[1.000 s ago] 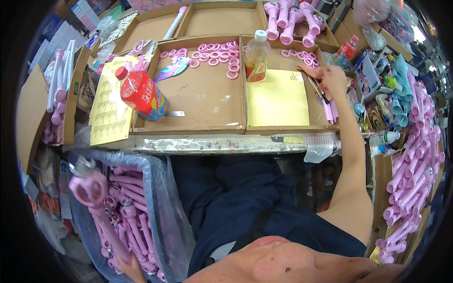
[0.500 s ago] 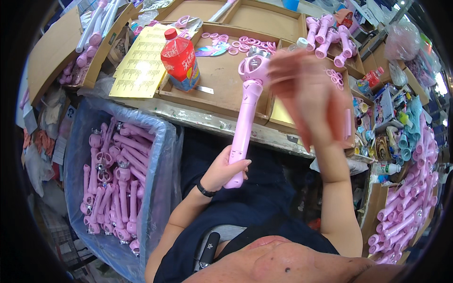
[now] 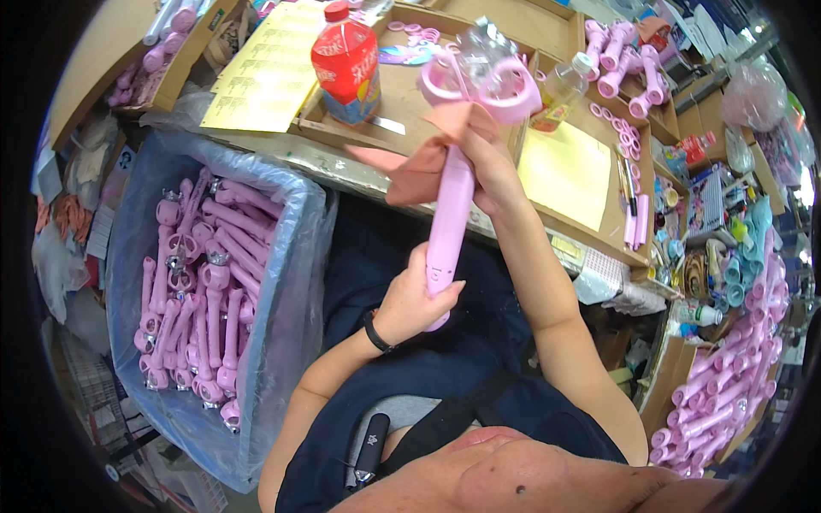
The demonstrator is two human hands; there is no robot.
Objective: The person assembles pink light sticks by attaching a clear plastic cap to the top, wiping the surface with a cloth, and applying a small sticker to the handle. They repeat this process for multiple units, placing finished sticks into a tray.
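Observation:
A pink toy wand (image 3: 453, 205) stands tilted in front of me, its ringed head with a clear, shiny piece at the top. My left hand (image 3: 416, 299) is wrapped round the lower end of its handle. Just below the head, my right hand (image 3: 489, 167) presses an orange-brown cloth (image 3: 419, 167) round the wand's neck, with a loose corner of the cloth sticking out to the left. The right fingers are partly covered by the cloth.
At my left stands a bin lined with blue plastic (image 3: 295, 256), full of pink wands. A red-capped bottle (image 3: 346, 68), yellow sheets (image 3: 564, 175) and pink rings (image 3: 629, 137) lie in cardboard trays on the bench. Many pink handles (image 3: 718, 376) are stacked at the right.
My right hand, blurred with the cloth beside the wand's head before, has moved left and down onto its neck. The wand's head now appears larger and higher. The left hand keeps its hold.

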